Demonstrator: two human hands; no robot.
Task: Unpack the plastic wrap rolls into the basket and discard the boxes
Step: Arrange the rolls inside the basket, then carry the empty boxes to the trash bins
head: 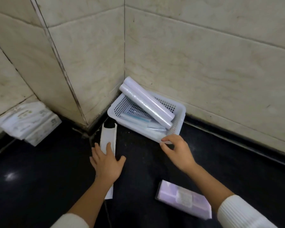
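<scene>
A white perforated basket (179,119) sits on the dark floor in the wall corner. Two plastic wrap rolls (146,101) lean across it, their far ends poking over its back rim. Flat clear packets lie at its bottom. My right hand (178,152) pinches the basket's near rim with thumb and fingers. An opened, empty long white box (108,135) lies on the floor left of the basket. My left hand (105,163) rests flat on it with the fingers spread. A lilac box (184,198) lies on the floor by my right forearm.
Beige tiled walls meet in a corner behind the basket. A wall pillar juts out at left. A stack of white printed packs (26,122) lies on the floor at far left. A thin dark cable (108,213) runs along the floor beneath my left forearm.
</scene>
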